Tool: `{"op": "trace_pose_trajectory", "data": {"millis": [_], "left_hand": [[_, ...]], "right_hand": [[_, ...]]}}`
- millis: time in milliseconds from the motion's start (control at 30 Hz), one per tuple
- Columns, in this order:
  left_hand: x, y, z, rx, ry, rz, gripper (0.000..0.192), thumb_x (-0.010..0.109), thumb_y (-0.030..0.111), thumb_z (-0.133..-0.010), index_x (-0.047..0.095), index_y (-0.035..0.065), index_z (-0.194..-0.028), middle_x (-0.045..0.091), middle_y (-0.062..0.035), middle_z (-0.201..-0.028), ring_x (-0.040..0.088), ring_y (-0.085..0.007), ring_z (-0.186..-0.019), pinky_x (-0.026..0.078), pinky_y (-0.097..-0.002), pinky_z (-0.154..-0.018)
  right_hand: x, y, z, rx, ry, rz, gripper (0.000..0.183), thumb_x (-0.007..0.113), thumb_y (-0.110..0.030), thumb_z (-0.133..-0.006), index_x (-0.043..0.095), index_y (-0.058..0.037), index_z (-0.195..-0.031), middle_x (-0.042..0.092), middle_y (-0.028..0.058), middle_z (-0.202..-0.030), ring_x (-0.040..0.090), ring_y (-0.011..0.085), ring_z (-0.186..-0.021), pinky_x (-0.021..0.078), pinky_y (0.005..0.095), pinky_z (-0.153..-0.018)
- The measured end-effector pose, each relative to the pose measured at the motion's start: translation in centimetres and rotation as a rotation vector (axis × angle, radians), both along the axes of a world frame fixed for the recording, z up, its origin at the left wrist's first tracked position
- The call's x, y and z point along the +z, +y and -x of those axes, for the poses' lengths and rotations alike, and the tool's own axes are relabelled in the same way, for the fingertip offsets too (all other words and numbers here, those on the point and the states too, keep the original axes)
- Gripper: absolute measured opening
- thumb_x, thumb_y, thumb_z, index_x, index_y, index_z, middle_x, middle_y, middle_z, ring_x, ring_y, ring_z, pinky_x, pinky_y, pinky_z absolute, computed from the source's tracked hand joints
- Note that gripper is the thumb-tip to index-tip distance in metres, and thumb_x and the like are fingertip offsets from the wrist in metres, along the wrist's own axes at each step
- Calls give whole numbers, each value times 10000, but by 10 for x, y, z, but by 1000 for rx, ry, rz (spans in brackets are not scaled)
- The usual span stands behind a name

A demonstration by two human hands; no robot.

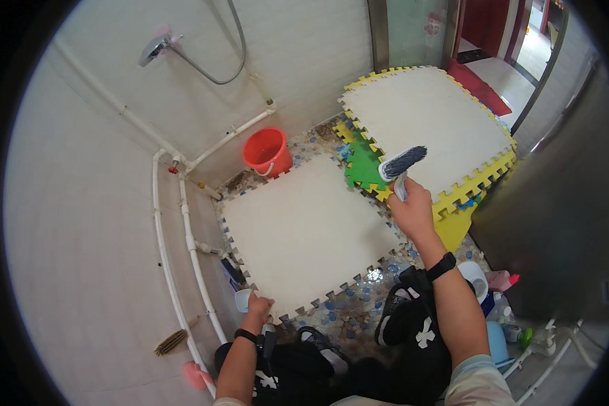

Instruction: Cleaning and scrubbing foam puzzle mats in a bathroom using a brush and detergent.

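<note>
A scrub brush (402,165) with dark bristles and a white handle is gripped in my right hand (411,208). It is held up in front of the stacked mats, bristles showing. My left hand (259,307) is low on the left, its fingers at the near corner of a white interlocking foam mat (309,233). Right beside those fingers is a small white container (242,300); whether the hand holds it or rests on the mat is unclear. The mat lies flat on the pebble-patterned floor (350,314), which looks wet close to my feet.
A red bucket (268,152) stands by the far wall. More foam mats (431,116) are piled at the right, with green (363,162) and yellow pieces below. White pipes (190,243) run along the left wall. Bottles (500,280) and a blue container (496,342) sit at my right.
</note>
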State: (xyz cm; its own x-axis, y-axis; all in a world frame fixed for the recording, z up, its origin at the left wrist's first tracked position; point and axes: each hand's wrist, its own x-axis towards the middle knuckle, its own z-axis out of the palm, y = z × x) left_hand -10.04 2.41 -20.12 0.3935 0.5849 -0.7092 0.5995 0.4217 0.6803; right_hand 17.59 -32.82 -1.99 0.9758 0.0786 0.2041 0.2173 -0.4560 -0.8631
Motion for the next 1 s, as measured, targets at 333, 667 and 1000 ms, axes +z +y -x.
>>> {"op": "trace_pose_trajectory", "data": {"millis": [333,667,1000], "left_hand": [[-141,44,31,-141,120,-88,594,591,-163,-719,374,51,-1228,562,-180,-1038,594,-286,-794,488,-409,-568],[-165,-16,19,-427,305,-676,840,628,30,-682,227,10,-1419,591,-210,-1147,588,-342,-1010,463,-390,-873],[-123,-15,26,-685,538,-674,822,619,208,-708,249,34,-1421,224,-244,-1448,247,-450,-1296,308,-520,-1002]], "right_hand": [[-12,1,-7,-9,11,108,190,575,-119,-705,623,0,-845,595,143,-639,569,218,-567,448,331,-565],[-28,2,-5,64,80,292,159,586,-93,-726,606,12,-843,606,167,-669,606,248,-606,461,336,-589],[-222,-2,10,244,189,705,273,607,-257,-727,619,-4,-827,618,253,-844,591,423,-800,475,488,-742]]}}
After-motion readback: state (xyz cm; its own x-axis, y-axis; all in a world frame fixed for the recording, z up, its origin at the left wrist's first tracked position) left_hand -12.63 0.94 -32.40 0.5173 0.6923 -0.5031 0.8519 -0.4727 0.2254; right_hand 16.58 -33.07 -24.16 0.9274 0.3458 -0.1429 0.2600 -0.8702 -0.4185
